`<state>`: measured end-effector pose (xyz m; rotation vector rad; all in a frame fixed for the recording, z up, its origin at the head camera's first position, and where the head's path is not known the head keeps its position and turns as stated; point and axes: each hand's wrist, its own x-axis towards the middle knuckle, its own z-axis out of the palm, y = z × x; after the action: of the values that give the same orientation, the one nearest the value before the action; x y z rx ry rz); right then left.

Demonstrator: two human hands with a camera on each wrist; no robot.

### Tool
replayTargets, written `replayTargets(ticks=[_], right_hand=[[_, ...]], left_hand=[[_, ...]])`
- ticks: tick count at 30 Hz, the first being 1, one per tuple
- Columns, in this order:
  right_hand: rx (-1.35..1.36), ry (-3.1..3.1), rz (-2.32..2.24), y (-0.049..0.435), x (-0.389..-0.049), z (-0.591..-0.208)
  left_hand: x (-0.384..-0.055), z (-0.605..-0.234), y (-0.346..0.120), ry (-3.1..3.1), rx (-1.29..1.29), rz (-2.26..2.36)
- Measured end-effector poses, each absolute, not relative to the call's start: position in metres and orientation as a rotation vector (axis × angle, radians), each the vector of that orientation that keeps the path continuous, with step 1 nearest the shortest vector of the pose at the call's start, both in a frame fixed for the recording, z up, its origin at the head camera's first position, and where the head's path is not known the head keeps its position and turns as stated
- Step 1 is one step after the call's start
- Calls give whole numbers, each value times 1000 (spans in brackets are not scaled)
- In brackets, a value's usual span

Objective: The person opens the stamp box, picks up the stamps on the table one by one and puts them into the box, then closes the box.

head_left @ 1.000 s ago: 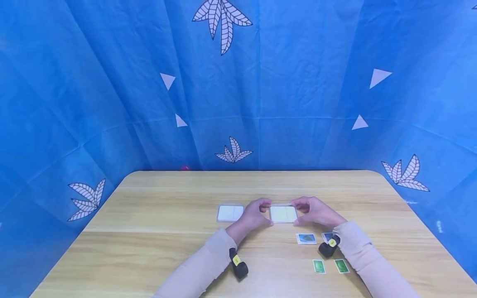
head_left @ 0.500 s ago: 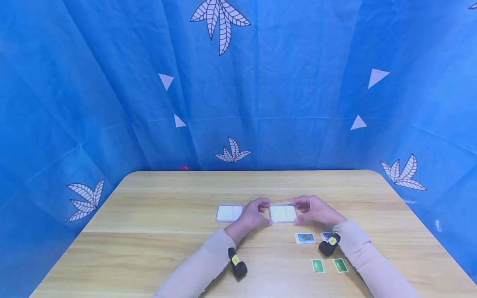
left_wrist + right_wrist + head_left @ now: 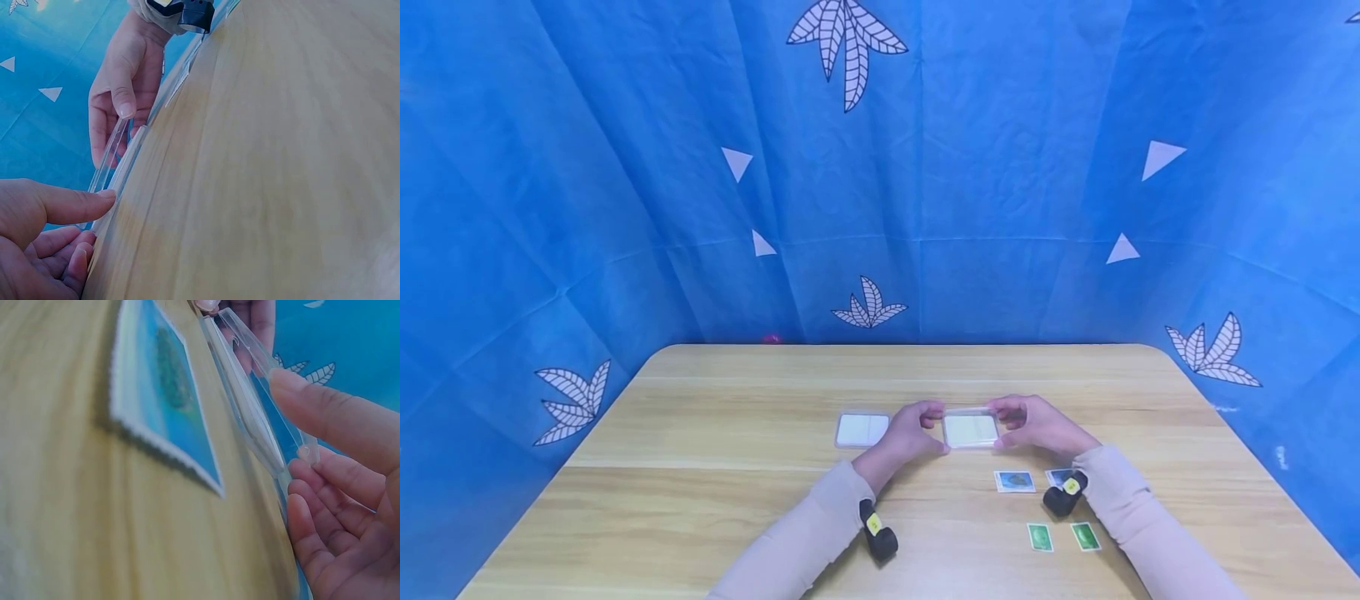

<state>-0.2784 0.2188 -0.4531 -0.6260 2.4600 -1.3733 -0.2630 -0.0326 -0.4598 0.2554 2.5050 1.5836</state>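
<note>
A flat, clear plastic case (image 3: 971, 431) with a white insert lies on the table between both hands. My left hand (image 3: 910, 433) holds its left end by thumb and fingers. At the other end, my right hand (image 3: 1033, 425) pinches the clear lid (image 3: 265, 375) between thumb and fingertips. The lid stands tilted, its right end raised off the base (image 3: 247, 406), while its left end stays close to the base by my left thumb (image 3: 94, 200). In the right wrist view, a blue stamp (image 3: 165, 387) with perforated edges lies beside the case.
A second clear case (image 3: 859, 430) with a white insert lies left of my left hand. Two blue stamps, one (image 3: 1015, 481) partly left of my right wrist, and two green stamps (image 3: 1040, 537) lie nearer on the wooden table (image 3: 700, 467). A blue curtain (image 3: 1000, 167) hangs behind.
The right hand has shifted very slightly to the right with the lid. The left hand, the stamps and the second case stay in place.
</note>
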Motion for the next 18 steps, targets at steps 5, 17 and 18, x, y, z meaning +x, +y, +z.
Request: replayTargets(ticks=[5,17,18], right_hand=[[-649,2416,-1429,221,-280,-454],[-607,2392,-1486,228,-288,-449],[-599,2408,-1478,229,-289,-448]], left_hand=[[-263,-461,-33,2514,267,1586],[-262,-460,-32,2528,259,1559],[-262,-460,-32,2527,264,1562]])
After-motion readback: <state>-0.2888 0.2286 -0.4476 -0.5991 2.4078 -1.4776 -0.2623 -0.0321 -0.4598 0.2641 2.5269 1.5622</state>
